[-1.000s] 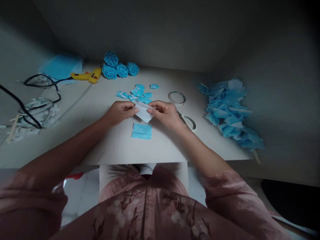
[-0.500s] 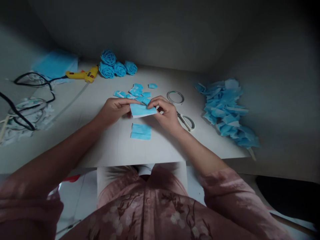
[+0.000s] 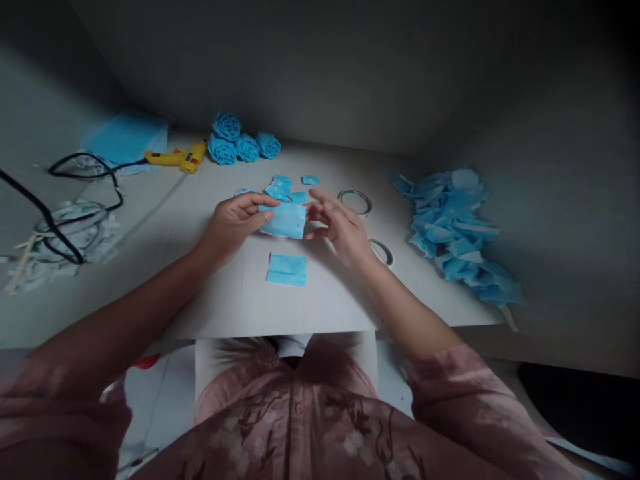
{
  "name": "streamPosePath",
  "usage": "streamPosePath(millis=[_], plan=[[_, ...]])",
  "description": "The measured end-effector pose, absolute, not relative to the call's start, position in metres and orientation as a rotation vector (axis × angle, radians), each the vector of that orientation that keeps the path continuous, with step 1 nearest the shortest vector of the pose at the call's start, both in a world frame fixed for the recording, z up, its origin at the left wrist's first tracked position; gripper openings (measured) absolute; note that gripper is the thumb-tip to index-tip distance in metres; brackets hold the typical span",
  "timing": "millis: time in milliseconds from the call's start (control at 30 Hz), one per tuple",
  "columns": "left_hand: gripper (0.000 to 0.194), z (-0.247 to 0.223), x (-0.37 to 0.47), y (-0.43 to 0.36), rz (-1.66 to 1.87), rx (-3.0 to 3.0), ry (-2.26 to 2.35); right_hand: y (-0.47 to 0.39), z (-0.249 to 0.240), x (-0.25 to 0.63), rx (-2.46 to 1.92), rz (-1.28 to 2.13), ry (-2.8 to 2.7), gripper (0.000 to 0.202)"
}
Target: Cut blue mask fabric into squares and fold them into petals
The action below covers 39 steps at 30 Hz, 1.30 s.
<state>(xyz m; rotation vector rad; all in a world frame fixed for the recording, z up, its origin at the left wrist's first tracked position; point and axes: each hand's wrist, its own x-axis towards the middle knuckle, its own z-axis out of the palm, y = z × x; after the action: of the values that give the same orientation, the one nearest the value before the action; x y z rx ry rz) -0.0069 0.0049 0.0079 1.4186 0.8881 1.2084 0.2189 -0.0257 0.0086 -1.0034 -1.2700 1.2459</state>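
Pinching blue sheet [image 3: 285, 221] by left end: left hand [image 3: 230, 223]. Sheet lies left-right; right hand [image 3: 346, 232] loosely open at right end, contact unclear.

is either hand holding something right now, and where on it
The left hand holds a blue fabric piece by its left end, between thumb and fingers. Whether the right hand touches its right edge, I can't tell.
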Motion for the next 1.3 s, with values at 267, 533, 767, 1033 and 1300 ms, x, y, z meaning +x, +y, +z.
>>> streamPosePath(millis=[267, 533, 767, 1033, 1300], plan=[[0.056, 0.003, -0.006, 0.002, 1.169, 1.603, 0.848, -0.031, 0.016, 0.215, -1.012, 1.486, -1.226, 0.050], [0.067, -0.002, -0.008, 0.011, 1.046, 1.372, 0.600, -0.030, 0.016, 0.215, -0.988, 1.348, -1.223, 0.048], [0.087, -0.006, -0.004, 0.007, 0.939, 1.478, 0.638, -0.032, 0.018, 0.213, -0.991, 1.378, -1.209, 0.051], [0.084, -0.008, -0.009, 0.009, 0.937, 1.641, 0.633, -0.035, 0.019, 0.213, -1.034, 1.471, -1.354, 0.060], [0.093, -0.004, -0.012, 0.013, 1.016, 1.573, 0.617, -0.037, 0.022, 0.212, -1.006, 1.395, -1.365, 0.045]])
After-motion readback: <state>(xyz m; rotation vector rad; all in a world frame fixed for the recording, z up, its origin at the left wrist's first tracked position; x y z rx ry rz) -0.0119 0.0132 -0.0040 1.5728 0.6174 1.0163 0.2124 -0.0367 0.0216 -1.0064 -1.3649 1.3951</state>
